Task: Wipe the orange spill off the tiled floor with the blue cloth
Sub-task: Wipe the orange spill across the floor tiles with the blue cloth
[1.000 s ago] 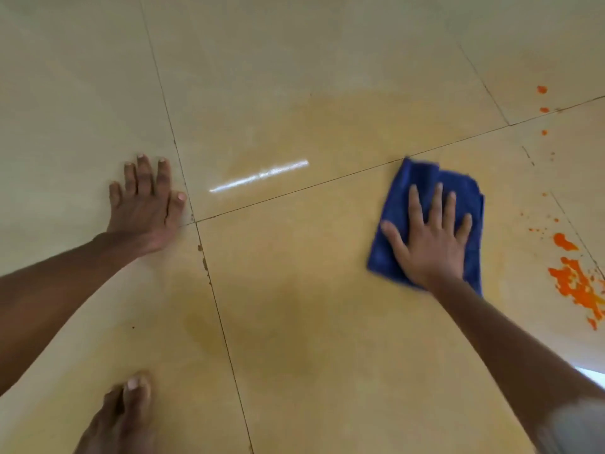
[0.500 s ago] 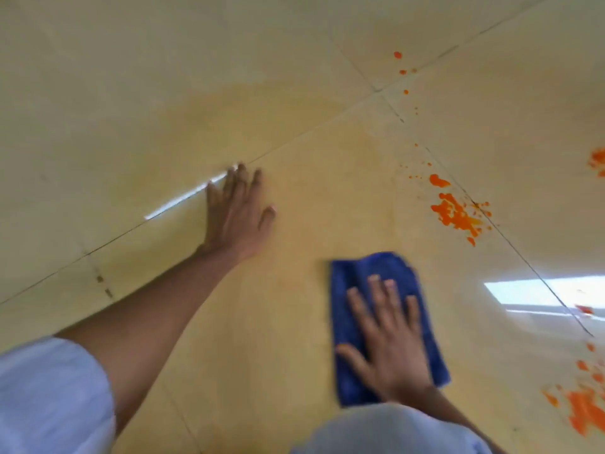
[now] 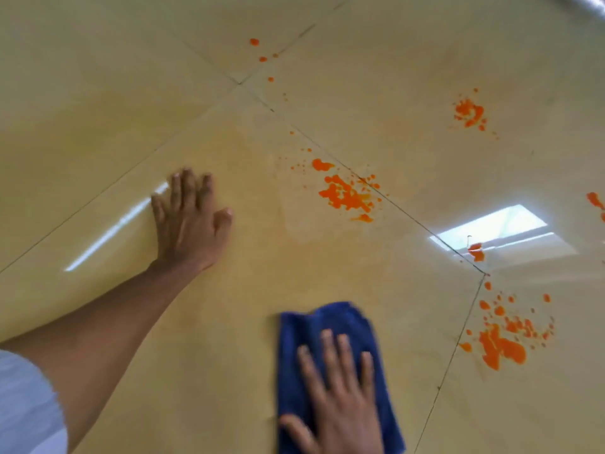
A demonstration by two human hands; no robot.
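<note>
Pressing blue cloth point(image 3: 330, 368) flat under right hand point(image 3: 340, 404), fingers spread, near floor's point(image 3: 376, 60) lower edge. Bracing with left hand point(image 3: 190, 224), fingers open. Leaving much undone, seemingly: orange spill point(image 3: 343, 191) patches lying apart, untouched, ahead and rightward.

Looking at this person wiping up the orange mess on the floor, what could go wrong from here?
1. The folded blue cloth under the right hand lies apart from every orange splatter; passes here could miss the big patch ahead.
2. Wiping may smear colour into the dark grout line running through that patch.
3. The left hand bears flat on the glossy beige tiled floor, which looks damp and yellowish; it might slip.
</note>
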